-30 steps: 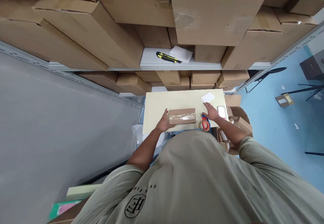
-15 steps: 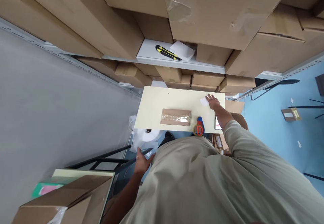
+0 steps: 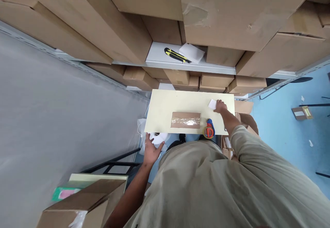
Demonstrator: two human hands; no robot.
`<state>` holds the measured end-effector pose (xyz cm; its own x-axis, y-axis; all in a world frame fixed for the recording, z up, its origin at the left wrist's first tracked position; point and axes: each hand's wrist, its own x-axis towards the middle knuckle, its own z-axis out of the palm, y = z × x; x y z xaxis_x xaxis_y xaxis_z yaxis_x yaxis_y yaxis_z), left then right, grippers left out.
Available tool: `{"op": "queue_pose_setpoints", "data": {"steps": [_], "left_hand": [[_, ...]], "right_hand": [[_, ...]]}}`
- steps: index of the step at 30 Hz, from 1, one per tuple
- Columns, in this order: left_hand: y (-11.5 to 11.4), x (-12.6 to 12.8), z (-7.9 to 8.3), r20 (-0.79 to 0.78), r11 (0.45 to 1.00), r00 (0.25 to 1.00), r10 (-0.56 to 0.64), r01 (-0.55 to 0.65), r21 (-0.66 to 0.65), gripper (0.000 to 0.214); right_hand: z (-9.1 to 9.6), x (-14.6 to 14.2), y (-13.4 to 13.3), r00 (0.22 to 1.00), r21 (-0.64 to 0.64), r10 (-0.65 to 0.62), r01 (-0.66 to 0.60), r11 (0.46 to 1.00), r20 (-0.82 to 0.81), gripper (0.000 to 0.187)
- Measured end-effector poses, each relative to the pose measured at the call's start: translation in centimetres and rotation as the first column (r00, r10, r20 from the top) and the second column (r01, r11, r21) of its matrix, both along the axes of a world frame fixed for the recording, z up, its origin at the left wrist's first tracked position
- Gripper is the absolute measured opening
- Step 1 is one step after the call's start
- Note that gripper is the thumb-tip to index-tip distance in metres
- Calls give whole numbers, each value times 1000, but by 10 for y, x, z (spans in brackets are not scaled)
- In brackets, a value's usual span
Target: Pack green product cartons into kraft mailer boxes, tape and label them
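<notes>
At the right side of the cream tabletop, my right hand has its fingers closed on the edge of a small white slip of paper. My left hand holds nothing; its fingers are spread just off the table's front left corner. A flat cardboard package wrapped in shiny clear tape lies near the front of the table. To its right, a blue and red tape dispenser rests at the front edge.
Shelves ahead hold many cardboard boxes, a yellow and black utility knife and a white block. A white roll stands under the table's left end. An open carton is at lower left, beside a grey wall.
My left hand has risen toward the table's front left corner, its fingers spread. My right hand has closed on the white slip, which lay beside its fingers before. The view has shifted slightly.
</notes>
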<state>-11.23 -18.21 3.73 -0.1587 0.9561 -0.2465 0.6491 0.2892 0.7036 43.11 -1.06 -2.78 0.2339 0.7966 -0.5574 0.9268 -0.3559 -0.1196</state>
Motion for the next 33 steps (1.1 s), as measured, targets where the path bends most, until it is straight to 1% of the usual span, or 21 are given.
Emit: {"op": "queue_pose_setpoints", "data": {"steps": [1,3,5,6,7,9,11,14,16,17,18,20,22,23,25,27,28,30,32,33], "left_hand": [[17,4,8,62,999,998,-10,8,34,123],[52,18,28,149,993,987,-54,36,115,120],[85,37,48,220,978,967,-128,86,189,109],[100,49,59,262,970,950,-170,115,214,101],[114,62,69,305,961,927,-219,151,231,93],[137,90,89,399,942,863,-311,226,247,79],[153,117,108,485,933,798,-357,280,225,74],[164,146,132,555,918,737,-385,370,145,71],[165,154,143,552,907,727,-408,391,155,62],[166,154,147,540,907,732,-415,380,181,56],[166,152,150,529,909,739,-417,359,214,50],[167,146,155,535,910,737,-414,319,265,45],[168,140,158,586,903,687,-430,335,269,47],[169,139,160,617,894,649,-445,369,256,49],[171,138,164,661,868,585,-471,443,226,53],[173,140,169,662,848,566,-492,484,216,53],[174,141,172,642,846,579,-503,483,227,52],[176,143,179,570,858,644,-510,432,279,48],[176,146,186,506,873,714,-483,347,343,49],[176,148,190,494,877,735,-465,307,368,50]], "right_hand": [[8,-6,-4,995,18,-95,95,995,-39,93],[27,-21,-10,955,72,-253,266,961,-154,84],[50,-42,-16,883,137,-344,403,905,-321,79],[62,-55,-19,837,168,-358,457,873,-415,78],[75,-69,-22,784,190,-361,510,839,-506,78],[101,-102,-29,675,224,-324,592,774,-663,79],[125,-138,-37,572,233,-271,656,717,-775,80],[157,-192,-53,422,207,-205,743,637,-883,81],[174,-223,-64,335,168,-171,775,610,-926,81],[182,-235,-69,282,142,-141,781,608,-949,80],[189,-246,-75,212,110,-99,786,609,-972,78],[200,-261,-84,40,27,-8,792,610,-999,72],[209,-269,-91,-137,-85,38,785,614,-990,66],[212,-271,-94,-215,-150,29,766,625,-976,64],[217,-273,-97,-342,-275,-33,691,669,-939,60],[221,-272,-99,-422,-355,-91,606,711,-902,58],[224,-270,-99,-444,-372,-100,582,723,-891,57],[229,-265,-101,-462,-371,-84,576,729,-883,56],[235,-258,-104,-459,-355,-60,590,726,-887,54],[238,-255,-105,-452,-347,-56,594,726,-890,53]]}}
